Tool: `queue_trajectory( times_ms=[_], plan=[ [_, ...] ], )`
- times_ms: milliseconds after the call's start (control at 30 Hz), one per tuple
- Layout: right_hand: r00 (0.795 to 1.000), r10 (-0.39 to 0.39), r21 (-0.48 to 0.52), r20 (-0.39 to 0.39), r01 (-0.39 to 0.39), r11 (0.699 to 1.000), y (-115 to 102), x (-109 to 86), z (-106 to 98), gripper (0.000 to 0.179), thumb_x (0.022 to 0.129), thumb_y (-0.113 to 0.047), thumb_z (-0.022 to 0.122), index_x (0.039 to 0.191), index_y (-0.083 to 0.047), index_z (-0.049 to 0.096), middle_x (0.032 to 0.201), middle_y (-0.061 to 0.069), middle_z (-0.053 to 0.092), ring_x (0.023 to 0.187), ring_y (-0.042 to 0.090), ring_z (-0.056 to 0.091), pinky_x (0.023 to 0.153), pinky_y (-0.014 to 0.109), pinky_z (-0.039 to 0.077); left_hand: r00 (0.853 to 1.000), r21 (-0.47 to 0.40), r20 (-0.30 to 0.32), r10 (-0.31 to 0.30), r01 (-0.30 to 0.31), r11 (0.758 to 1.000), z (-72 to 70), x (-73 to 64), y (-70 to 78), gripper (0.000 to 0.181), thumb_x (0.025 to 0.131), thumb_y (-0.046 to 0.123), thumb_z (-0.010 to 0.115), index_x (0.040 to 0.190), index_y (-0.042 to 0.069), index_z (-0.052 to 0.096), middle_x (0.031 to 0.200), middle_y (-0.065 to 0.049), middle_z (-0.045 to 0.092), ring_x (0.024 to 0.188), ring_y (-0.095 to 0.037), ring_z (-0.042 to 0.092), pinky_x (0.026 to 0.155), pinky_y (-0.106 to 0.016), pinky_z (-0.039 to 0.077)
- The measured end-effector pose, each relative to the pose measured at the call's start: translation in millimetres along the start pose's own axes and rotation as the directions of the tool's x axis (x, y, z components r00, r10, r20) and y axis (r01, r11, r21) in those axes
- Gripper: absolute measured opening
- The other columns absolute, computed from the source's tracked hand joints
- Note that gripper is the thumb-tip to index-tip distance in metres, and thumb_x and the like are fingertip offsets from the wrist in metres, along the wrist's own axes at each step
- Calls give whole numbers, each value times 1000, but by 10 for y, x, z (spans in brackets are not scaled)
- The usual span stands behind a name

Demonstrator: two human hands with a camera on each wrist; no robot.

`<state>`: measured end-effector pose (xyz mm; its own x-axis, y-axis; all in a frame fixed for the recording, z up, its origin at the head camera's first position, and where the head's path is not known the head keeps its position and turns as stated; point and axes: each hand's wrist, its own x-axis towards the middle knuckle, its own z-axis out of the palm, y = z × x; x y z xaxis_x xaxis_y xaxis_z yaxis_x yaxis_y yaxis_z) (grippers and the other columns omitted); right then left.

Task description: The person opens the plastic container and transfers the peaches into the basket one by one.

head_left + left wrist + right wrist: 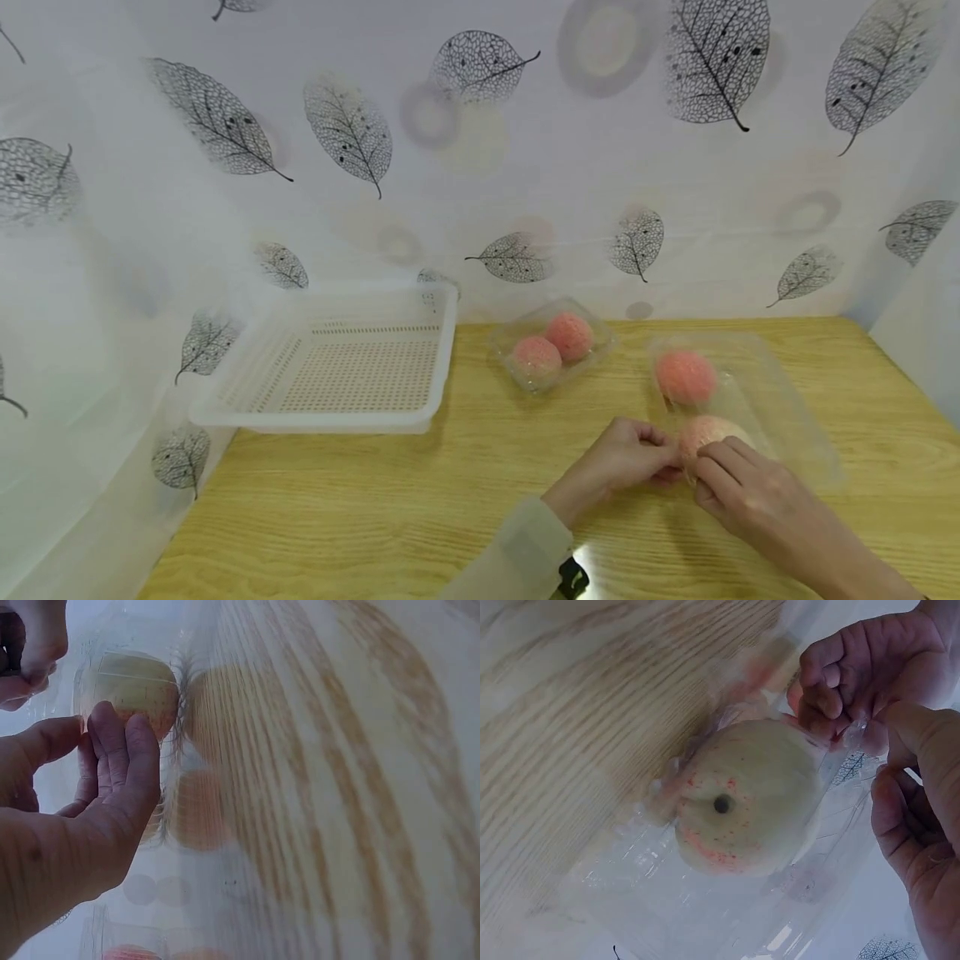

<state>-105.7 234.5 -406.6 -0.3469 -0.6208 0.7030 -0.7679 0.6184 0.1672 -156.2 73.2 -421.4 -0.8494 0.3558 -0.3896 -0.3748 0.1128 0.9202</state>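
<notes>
Obs.: my left hand [622, 458] has thumb and fingertips together against the near side of a peach-like ball [705, 432]; I read this as a pinch on the edge of the clear plastic container [795, 396]. My right hand [757, 487] meets it from the other side, thumb against bent forefinger, and looks to pinch that same edge. In the right-wrist view both sets of fingertips nearly touch there.

Position: the peach-like ball sits just ahead of my hands, cream with pink flecks, a small dark hollow showing. Clear plastic runs about it; whether any lies over it I cannot tell. A second ball [686, 377] lies directly beyond my hands, behind the first. The container spreads ahead and to the right of my right hand on the counter [360, 508].

Surroundings: ahead and left of my left hand, a clear tray [501, 340] with a pair of pink balls [537, 362]; farther left, a white basket [345, 419], well apart from both hands.

Step (judged): two-handed work on the plastic edge beside the near ball; parting it or pressing it together, unclear. Next move, I judge, calls for opposed, even finger pressure along that edge, knuckles kept off the ball.
</notes>
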Motion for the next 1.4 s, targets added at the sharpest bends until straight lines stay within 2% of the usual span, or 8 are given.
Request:
queue_trajectory(
  times_ms=[200,433,633,733,833,967,1133,1400],
  plan=[
    [999,1,28,-37,0,1000,4,40,-59,47,113,-24,32,81,-8,64,82,-3,58,71,10,49,58,14,39,1000,-8,-3,8,-8,1000,3,-19,-9,12,91,5,73,80,6,69,75,-4,72,74,-18,75,71,-33,63],
    [995,-9,9,-104,10,1000,71,84,-201,52,112,-27,37,83,-3,74,82,1,64,68,12,55,57,15,46,1000,-68,3,27,-27,997,-20,-48,-27,9,92,5,71,84,7,69,76,-9,74,74,-18,75,71,-34,64],
    [990,7,-28,-143,-11,1000,127,119,-352,47,110,-27,38,99,-2,77,85,7,67,70,18,57,57,19,44,999,-99,0,47,-47,994,-49,-72,-70,6,91,4,72,89,8,68,80,-15,77,73,-21,76,71,-35,64],
    [987,17,-54,-161,-26,998,150,92,-426,44,110,-27,38,108,-3,76,88,10,68,73,22,57,65,19,43,999,-109,10,48,-47,993,-87,-102,-91,5,92,6,72,94,6,68,81,-15,77,73,-19,75,72,-35,64],
    [981,25,-53,-192,-36,998,184,50,-470,44,110,-27,40,109,1,74,91,15,70,74,29,56,88,12,42,998,-112,32,50,-46,993,-130,-138,-107,7,93,10,72,96,6,68,81,-12,77,71,-15,73,72,-33,64],
    [972,36,-33,-231,-45,998,246,-17,-491,45,110,-27,43,105,6,73,91,21,71,77,37,55,115,10,26,994,-87,99,45,-37,996,-163,-174,-123,7,94,15,72,95,8,69,83,-10,77,69,-12,70,69,-29,62],
    [972,67,-33,-226,-76,997,279,-69,-506,49,110,-31,43,102,6,73,90,22,71,83,38,54,119,13,25,985,-38,169,28,-22,999,-138,-183,-141,13,96,20,71,90,9,72,85,-10,77,67,-10,68,64,-26,60],
    [960,81,-41,-268,-95,995,284,-25,-541,48,110,-30,44,99,6,73,88,25,68,81,40,53,117,9,26,986,3,159,42,-43,999,-46,-187,-125,19,96,20,71,83,6,73,78,-4,76,65,-9,66,65,-27,61]
  ],
)
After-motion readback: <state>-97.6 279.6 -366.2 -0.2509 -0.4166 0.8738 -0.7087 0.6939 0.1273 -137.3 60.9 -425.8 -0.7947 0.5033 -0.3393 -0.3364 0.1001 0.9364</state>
